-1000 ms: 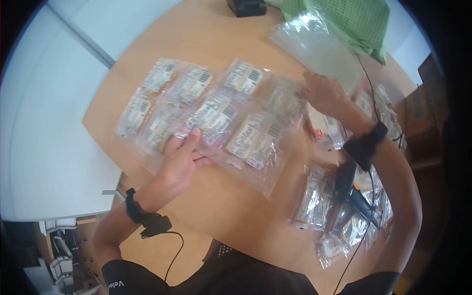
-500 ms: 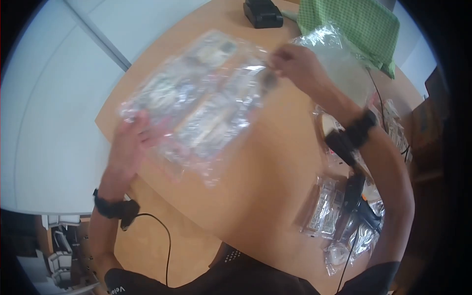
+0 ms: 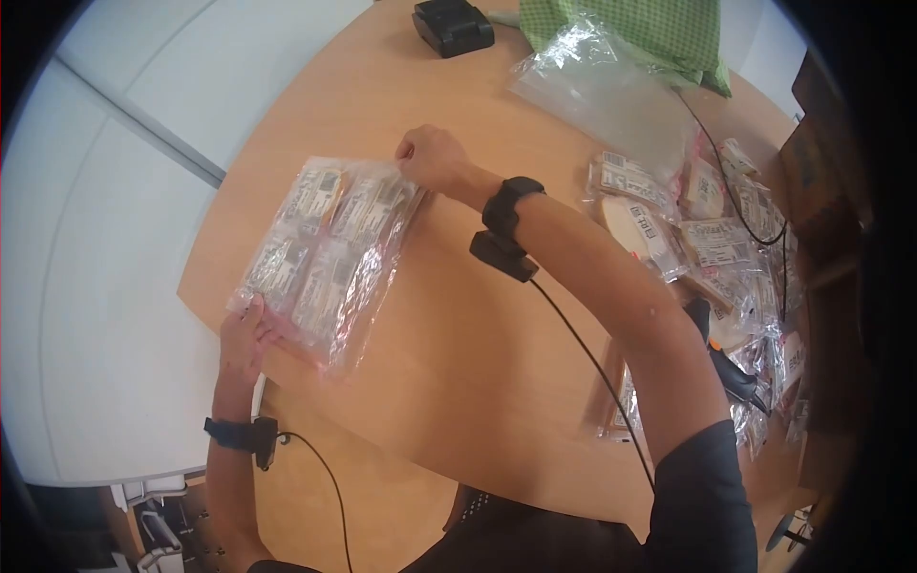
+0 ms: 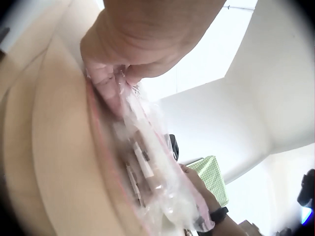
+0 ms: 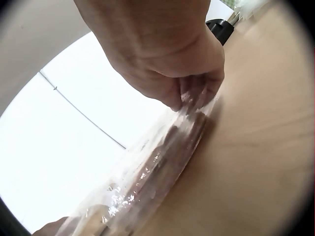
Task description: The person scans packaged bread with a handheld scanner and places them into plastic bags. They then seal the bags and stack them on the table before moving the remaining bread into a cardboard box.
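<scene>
A large clear plastic bag [image 3: 377, 277] of flat, labelled packets [image 3: 358, 212] lies on the table's left part. My left hand [image 3: 244, 336] pinches its near-left corner between thumb and fingers, beside the table edge. At the far right corner, my right hand [image 3: 435, 160] grips the plastic with curled fingers. The right wrist view shows thumb and fingertips of the right hand [image 5: 167, 64] closed on the bunched film [image 5: 162, 157]. In the left wrist view the bag's pink-edged side [image 4: 172, 191] runs away from the left hand [image 4: 128, 54].
Loose wrapped packets [image 3: 645, 234] pile up on the right, with a black handheld scanner [image 3: 735, 377] among them. An empty-looking clear bag [image 3: 611, 95] and green checked cloth [image 3: 630, 38] lie at the back, near a black device [image 3: 454, 27]. Wrist-camera cables trail from both arms.
The packets were spread over a wider area; after being lifted and shifted left in a blur, they now lie in a narrower block. Both hands moved left, the right one farther.
</scene>
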`<state>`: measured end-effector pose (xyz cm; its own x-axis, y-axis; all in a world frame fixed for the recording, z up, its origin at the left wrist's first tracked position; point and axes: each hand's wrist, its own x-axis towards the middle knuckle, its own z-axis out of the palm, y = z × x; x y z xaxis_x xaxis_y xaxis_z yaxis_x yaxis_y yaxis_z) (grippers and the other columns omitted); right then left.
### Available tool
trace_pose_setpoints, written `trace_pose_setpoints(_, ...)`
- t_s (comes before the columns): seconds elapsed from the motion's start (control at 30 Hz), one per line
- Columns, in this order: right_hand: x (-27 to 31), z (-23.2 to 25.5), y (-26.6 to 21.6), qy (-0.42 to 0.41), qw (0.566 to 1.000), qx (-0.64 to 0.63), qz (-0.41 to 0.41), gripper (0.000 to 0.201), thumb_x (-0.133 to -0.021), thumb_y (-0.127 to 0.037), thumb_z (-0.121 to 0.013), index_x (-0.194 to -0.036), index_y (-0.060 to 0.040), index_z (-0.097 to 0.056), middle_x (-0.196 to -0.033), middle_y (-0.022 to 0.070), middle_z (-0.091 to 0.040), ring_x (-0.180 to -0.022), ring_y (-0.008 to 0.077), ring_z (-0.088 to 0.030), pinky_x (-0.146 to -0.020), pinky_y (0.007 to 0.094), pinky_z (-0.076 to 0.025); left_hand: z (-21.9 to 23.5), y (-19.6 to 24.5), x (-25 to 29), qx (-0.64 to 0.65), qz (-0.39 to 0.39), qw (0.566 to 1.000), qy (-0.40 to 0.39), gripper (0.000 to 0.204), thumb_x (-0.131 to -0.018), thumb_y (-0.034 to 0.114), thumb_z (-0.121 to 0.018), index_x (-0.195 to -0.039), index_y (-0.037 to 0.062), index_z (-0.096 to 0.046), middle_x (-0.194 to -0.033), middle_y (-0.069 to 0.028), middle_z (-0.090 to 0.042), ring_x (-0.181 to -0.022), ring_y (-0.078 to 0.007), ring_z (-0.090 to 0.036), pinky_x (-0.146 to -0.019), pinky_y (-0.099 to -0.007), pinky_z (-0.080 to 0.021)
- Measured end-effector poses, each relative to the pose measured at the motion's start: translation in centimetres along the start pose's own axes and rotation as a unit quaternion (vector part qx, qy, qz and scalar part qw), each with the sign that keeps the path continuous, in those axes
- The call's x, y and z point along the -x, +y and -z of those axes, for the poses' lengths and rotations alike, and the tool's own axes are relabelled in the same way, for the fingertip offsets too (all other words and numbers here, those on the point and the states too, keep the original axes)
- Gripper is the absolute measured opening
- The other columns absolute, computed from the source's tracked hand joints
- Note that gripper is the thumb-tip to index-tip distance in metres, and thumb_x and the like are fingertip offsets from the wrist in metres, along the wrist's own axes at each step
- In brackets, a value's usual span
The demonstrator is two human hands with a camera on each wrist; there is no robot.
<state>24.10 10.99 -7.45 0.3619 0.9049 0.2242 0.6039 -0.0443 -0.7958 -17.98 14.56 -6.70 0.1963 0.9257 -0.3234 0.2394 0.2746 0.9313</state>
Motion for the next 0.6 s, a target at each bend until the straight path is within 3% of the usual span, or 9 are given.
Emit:
trace_pose_setpoints(0.1,0.1,-0.3,0.3,-0.031,0.994,0.103,0.038,0.027,-0.085,-0.012,-0.066,-0.109,-0.0044,-0.077,-0.108,0.0189,-0.077,-0.103,0.0353,-0.073,-0.093,0.0459,-0.057,3.2,-1.4,-1.8,0.006,0.006,0.999,-0.040,0.023,-0.107,0.032,-0.067,-0.111,0.0089,-0.064,-0.089,-0.0014,-0.064,-0.086,-0.0184,-0.068,-0.080,-0.0355,-0.058)
trace_pose_setpoints(0.17,2.0,2.7,-1.5,-0.037,0.966,0.245,0.078,0.031,-0.090,-0.013,-0.065,-0.119,-0.0055,-0.074,-0.114,0.0210,-0.075,-0.108,0.0380,-0.071,-0.095,0.0488,-0.056,5.7,-1.9,-2.9,-0.036,-0.025,0.999,-0.012,0.030,-0.108,0.032,-0.064,-0.122,0.0060,-0.062,-0.104,-0.0060,-0.064,-0.099,-0.0205,-0.067,-0.089,-0.0370,-0.056)
trace_pose_setpoints(0.27,7.0,13.6,-6.4,-0.044,0.958,0.243,0.146,0.029,-0.096,-0.016,-0.063,-0.121,-0.0048,-0.072,-0.105,0.0182,-0.076,-0.103,0.0384,-0.072,-0.092,0.0499,-0.056,6.3,-0.9,-3.3,-0.181,-0.251,0.935,0.173,0.044,-0.109,0.033,-0.059,-0.140,0.0015,-0.060,-0.128,-0.0128,-0.065,-0.119,-0.0237,-0.064,-0.101,-0.0391,-0.053)
trace_pose_setpoints(0.3,9.5,17.7,-7.7,-0.044,0.964,0.222,0.139,0.027,-0.098,-0.018,-0.063,-0.119,-0.0042,-0.072,-0.102,0.0171,-0.076,-0.101,0.0379,-0.073,-0.091,0.0496,-0.057,2.6,2.2,-0.5,-0.181,-0.345,0.903,0.180,0.047,-0.109,0.032,-0.059,-0.143,0.0007,-0.059,-0.136,-0.0142,-0.062,-0.124,-0.0234,-0.062,-0.104,-0.0391,-0.052)
trace_pose_setpoints(0.33,11.4,20.7,-8.7,-0.031,0.956,0.268,0.111,0.025,-0.101,-0.022,-0.063,-0.114,-0.0019,-0.073,-0.096,0.0149,-0.076,-0.091,0.0348,-0.074,-0.086,0.0449,-0.057,-0.5,4.5,1.8,-0.177,-0.341,0.906,0.175,0.047,-0.109,0.032,-0.059,-0.143,0.0007,-0.059,-0.136,-0.0142,-0.062,-0.124,-0.0234,-0.062,-0.104,-0.0391,-0.052)
trace_pose_setpoints(0.4,16.6,27.0,-11.7,-0.049,0.940,0.335,0.047,0.023,-0.102,-0.020,-0.064,-0.110,0.0000,-0.073,-0.096,0.0139,-0.076,-0.085,0.0296,-0.073,-0.080,0.0387,-0.057,-6.7,8.4,5.4,-0.297,-0.387,0.872,-0.045,0.040,-0.108,0.025,-0.060,-0.139,-0.0003,-0.061,-0.137,-0.0136,-0.064,-0.124,-0.0239,-0.063,-0.104,-0.0379,-0.052)
trace_pose_setpoints(0.47,21.9,30.7,-10.6,0.005,0.954,0.297,0.037,0.020,-0.103,-0.014,-0.063,-0.109,0.0027,-0.072,-0.091,0.0134,-0.075,-0.081,0.0259,-0.070,-0.077,0.0355,-0.056,-15.4,11.0,8.6,-0.321,-0.407,0.829,-0.210,0.031,-0.106,0.017,-0.062,-0.133,0.0005,-0.065,-0.137,-0.0139,-0.065,-0.123,-0.0253,-0.064,-0.102,-0.0367,-0.053)
trace_pose_setpoints(0.53,27.2,32.0,-8.5,0.073,0.957,0.278,0.037,0.014,-0.099,-0.012,-0.067,-0.100,0.0000,-0.073,-0.079,0.0195,-0.068,-0.072,0.0362,-0.067,-0.069,0.0442,-0.053,-23.7,13.0,9.9,-0.355,-0.443,0.767,-0.300,0.023,-0.105,0.014,-0.063,-0.120,-0.0022,-0.070,-0.119,-0.0142,-0.070,-0.112,-0.0244,-0.068,-0.096,-0.0341,-0.053)
trace_pose_setpoints(0.6,32.2,32.4,-6.1,0.092,0.926,0.356,0.082,0.017,-0.093,-0.005,-0.072,-0.109,-0.0007,-0.071,-0.097,0.0181,-0.072,-0.084,0.0393,-0.069,-0.075,0.0461,-0.056,-32.4,12.9,7.8,-0.316,-0.567,0.685,-0.332,0.025,-0.106,0.021,-0.063,-0.114,-0.0017,-0.070,-0.108,-0.0182,-0.071,-0.099,-0.0330,-0.069,-0.087,-0.0388,-0.054)
